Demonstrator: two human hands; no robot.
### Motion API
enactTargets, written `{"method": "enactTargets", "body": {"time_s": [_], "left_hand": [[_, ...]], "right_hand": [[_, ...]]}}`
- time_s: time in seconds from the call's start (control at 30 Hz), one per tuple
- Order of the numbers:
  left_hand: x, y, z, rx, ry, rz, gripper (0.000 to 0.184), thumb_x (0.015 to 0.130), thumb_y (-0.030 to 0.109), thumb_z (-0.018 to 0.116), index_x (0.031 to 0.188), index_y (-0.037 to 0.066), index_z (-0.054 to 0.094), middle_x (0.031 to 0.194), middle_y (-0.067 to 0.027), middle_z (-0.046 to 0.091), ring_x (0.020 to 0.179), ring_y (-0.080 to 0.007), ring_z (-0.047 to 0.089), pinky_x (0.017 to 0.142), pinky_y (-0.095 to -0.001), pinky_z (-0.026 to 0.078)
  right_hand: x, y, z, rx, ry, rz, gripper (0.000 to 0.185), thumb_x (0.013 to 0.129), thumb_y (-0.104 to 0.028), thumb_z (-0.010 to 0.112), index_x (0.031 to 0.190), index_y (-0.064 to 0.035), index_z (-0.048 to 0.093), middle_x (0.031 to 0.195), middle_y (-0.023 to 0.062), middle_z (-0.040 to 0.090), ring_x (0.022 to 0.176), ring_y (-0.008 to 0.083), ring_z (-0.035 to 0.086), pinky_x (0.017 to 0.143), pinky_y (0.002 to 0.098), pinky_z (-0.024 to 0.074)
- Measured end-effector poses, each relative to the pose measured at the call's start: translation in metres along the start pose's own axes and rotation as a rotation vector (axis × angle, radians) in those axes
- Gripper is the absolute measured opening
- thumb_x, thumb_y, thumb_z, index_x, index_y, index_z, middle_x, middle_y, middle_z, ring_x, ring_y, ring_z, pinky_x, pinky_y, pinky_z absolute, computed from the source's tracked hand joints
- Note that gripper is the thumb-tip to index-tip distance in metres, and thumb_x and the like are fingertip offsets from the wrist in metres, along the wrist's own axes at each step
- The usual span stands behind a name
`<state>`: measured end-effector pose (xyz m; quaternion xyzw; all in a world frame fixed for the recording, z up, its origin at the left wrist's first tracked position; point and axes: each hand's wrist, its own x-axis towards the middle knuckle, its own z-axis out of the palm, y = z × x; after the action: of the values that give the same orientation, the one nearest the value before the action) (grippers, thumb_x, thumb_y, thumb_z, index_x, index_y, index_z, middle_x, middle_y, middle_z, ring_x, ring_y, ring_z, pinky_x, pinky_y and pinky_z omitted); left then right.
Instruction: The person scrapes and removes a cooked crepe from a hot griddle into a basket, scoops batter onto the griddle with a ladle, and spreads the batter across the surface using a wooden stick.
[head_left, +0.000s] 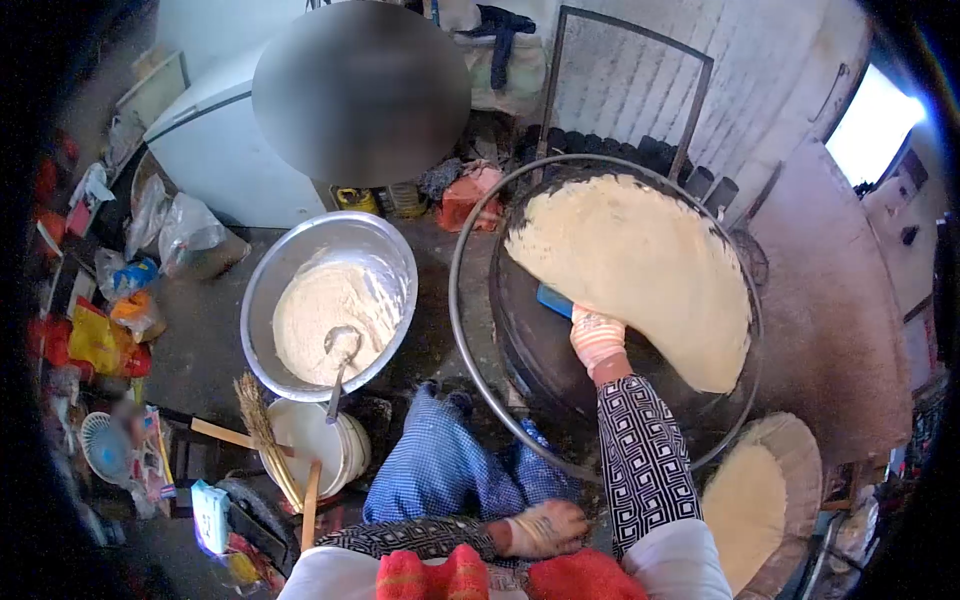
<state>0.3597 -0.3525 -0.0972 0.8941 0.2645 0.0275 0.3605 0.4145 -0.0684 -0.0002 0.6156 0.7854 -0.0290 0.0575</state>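
My right hand (598,338), in a white and orange work glove, is closed on a blue scraper (554,300). The scraper is partly hidden by the hand and lies at the lower edge of the batter. A broad, thin layer of pale batter (640,255) covers much of the dark round griddle (545,350); the near-left part of the griddle is bare. My left hand (548,528), also gloved, rests low by my lap with its fingers curled in and nothing seen in them.
A metal ring (457,300) surrounds the griddle. To the left stands a steel basin (258,330) of batter with a ladle (341,352) in it. Below it is a white bucket (345,450) with a straw brush (262,425). Flatbreads (745,510) lie at lower right.
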Motion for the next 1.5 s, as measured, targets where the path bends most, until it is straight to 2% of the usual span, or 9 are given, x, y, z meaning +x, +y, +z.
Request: {"method": "enactTargets", "body": {"time_s": [0.3, 0.4, 0.5, 0.6, 0.9, 1.07, 1.23, 1.37, 1.5], "left_hand": [[-0.067, -0.033, -0.003, -0.008, 0.346, -0.125, 0.035, 0.095, 0.032, 0.054, 0.117, 0.006, 0.059, 0.121, -0.0127, 0.058, 0.112, -0.0328, 0.054, 0.097, -0.0439, 0.041], [-0.068, -0.033, -0.012, 0.006, 0.375, -0.093, 0.034, 0.094, 0.031, 0.055, 0.115, 0.005, 0.061, 0.118, -0.0137, 0.06, 0.112, -0.0329, 0.055, 0.097, -0.0441, 0.043], [-0.066, -0.024, -0.044, 0.011, 0.485, -0.022, 0.026, 0.086, 0.019, 0.067, 0.106, 0.003, 0.063, 0.11, -0.0158, 0.063, 0.103, -0.0348, 0.059, 0.092, -0.0445, 0.047], [-0.066, -0.023, -0.046, 0.014, 0.538, -0.023, 0.029, 0.086, 0.013, 0.064, 0.113, 0.002, 0.059, 0.114, -0.0187, 0.059, 0.104, -0.0395, 0.057, 0.093, -0.0476, 0.046], [-0.126, -0.141, -0.14, 0.428, 0.87, -0.152, 0.035, 0.089, 0.014, 0.06, 0.12, 0.0, 0.054, 0.119, -0.0207, 0.056, 0.105, -0.0428, 0.054, 0.094, -0.051, 0.044], [-0.112, -0.17, -0.179, 0.76, 0.418, -0.25, 0.047, 0.084, 0.031, 0.061, 0.121, 0.002, 0.055, 0.13, -0.0231, 0.046, 0.132, -0.0443, 0.034, 0.114, -0.0611, 0.015], [-0.053, -0.097, -0.089, 0.717, 0.289, -0.296, 0.042, 0.066, 0.048, 0.07, 0.077, 0.008, 0.062, 0.085, -0.0149, 0.056, 0.099, -0.036, 0.054, 0.101, -0.0562, 0.031], [-0.007, -0.104, 0.114, 1.106, 0.407, -0.77, 0.05, 0.082, 0.047, 0.058, 0.118, 0.013, 0.052, 0.118, -0.011, 0.055, 0.116, -0.025, 0.05, 0.108, -0.0439, 0.031], [-0.003, -0.057, 0.139, -0.464, 0.495, -0.31, 0.063, 0.086, 0.046, 0.054, 0.139, 0.014, 0.047, 0.142, -0.0097, 0.049, 0.13, -0.0247, 0.045, 0.111, -0.0479, 0.027]], "right_hand": [[-0.002, 0.009, 0.019, 0.195, 0.076, 0.0, 0.029, 0.096, -0.017, 0.042, 0.117, -0.0048, 0.057, 0.12, 0.0246, 0.062, 0.112, 0.0343, 0.061, 0.096, 0.0459, 0.0469], [0.03, 0.021, 0.123, -1.058, 1.247, 0.092, 0.022, 0.098, -0.023, 0.048, 0.098, -0.0048, 0.06, 0.081, 0.0114, 0.06, 0.077, 0.0247, 0.062, 0.073, 0.0359, 0.0529], [0.008, 0.023, 0.074, 0.724, 0.531, -0.238, 0.027, 0.098, -0.026, 0.045, 0.098, -0.0052, 0.063, 0.09, 0.009, 0.067, 0.08, 0.0232, 0.063, 0.078, 0.0346, 0.0549], [0.019, 0.021, 0.086, 0.542, 0.441, -0.423, 0.039, 0.092, -0.02, 0.05, 0.119, 0.0092, 0.052, 0.1, 0.0312, 0.064, 0.099, 0.0341, 0.066, 0.084, 0.0444, 0.0523], [0.011, 0.006, 0.039, 0.123, 0.213, -0.166, 0.027, 0.091, -0.013, 0.049, 0.111, -0.0014, 0.062, 0.105, 0.0146, 0.071, 0.096, 0.027, 0.069, 0.076, 0.0418, 0.0551], [-0.002, 0.006, 0.014, 0.068, 0.105, -0.145, 0.021, 0.09, -0.013, 0.052, 0.105, -0.0077, 0.066, 0.097, 0.0103, 0.073, 0.089, 0.0259, 0.071, 0.069, 0.0449, 0.0556], [0.005, 0.011, 0.04, -0.007, 0.213, -0.16, 0.025, 0.089, -0.012, 0.052, 0.11, -0.0048, 0.064, 0.104, 0.0139, 0.071, 0.097, 0.0264, 0.07, 0.076, 0.0427, 0.0552], [0.012, 0.01, 0.038, 0.063, 0.222, -0.16, 0.032, 0.09, -0.014, 0.049, 0.119, -0.0035, 0.058, 0.114, 0.0144, 0.068, 0.103, 0.0309, 0.067, 0.089, 0.0414, 0.0517], [0.006, 0.021, 0.052, 0.16, 0.452, -0.15, 0.035, 0.091, -0.017, 0.044, 0.117, -0.0025, 0.063, 0.115, 0.0187, 0.067, 0.107, 0.0331, 0.064, 0.094, 0.0471, 0.0494]]}}
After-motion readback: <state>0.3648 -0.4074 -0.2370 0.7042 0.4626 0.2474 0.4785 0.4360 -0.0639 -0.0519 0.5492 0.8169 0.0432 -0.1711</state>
